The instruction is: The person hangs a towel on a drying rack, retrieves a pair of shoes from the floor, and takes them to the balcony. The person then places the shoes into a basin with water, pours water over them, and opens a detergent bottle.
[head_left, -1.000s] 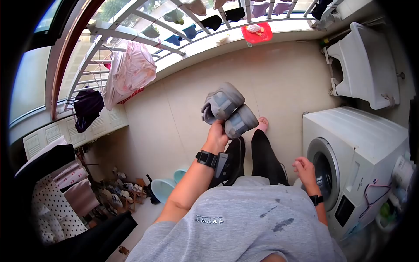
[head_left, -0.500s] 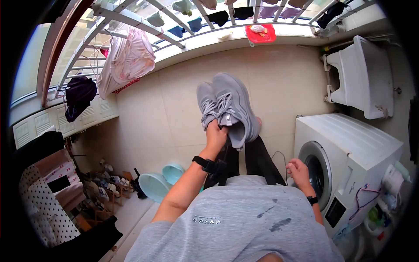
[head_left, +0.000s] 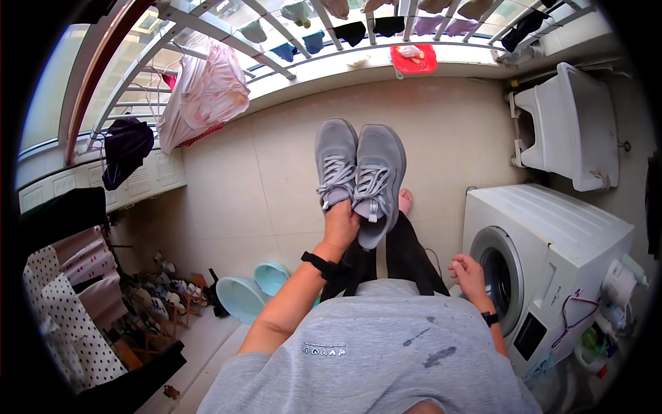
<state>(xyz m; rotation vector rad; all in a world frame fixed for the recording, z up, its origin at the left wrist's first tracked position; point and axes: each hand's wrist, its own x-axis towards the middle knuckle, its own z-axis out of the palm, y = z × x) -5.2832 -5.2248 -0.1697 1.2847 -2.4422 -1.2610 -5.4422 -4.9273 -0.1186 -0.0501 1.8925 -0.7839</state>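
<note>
My left hand [head_left: 341, 226] is closed on a pair of grey sneakers, its fingers at their ankle openings. The left sneaker [head_left: 337, 145] and the right sneaker [head_left: 381, 148] are side by side, toes pointing away from me, with pale laces on top. Both are held up in front of my legs, above the floor. My right hand [head_left: 469, 274] hangs low beside the washing machine [head_left: 552, 228], near its round door, with fingers loosely curled and nothing seen in them.
Light tiles [head_left: 289, 165] cover the floor. Two pale blue basins [head_left: 241, 298] stand left of my legs, near a shoe rack [head_left: 162, 307]. A white sink [head_left: 586, 131] is at the right. Laundry [head_left: 207, 90] hangs at the window, where a red tray [head_left: 417, 63] sits on the ledge.
The sneakers have turned in my left hand: they were tilted with one overlapping the other, and now lie evenly side by side. My right hand has shifted slightly.
</note>
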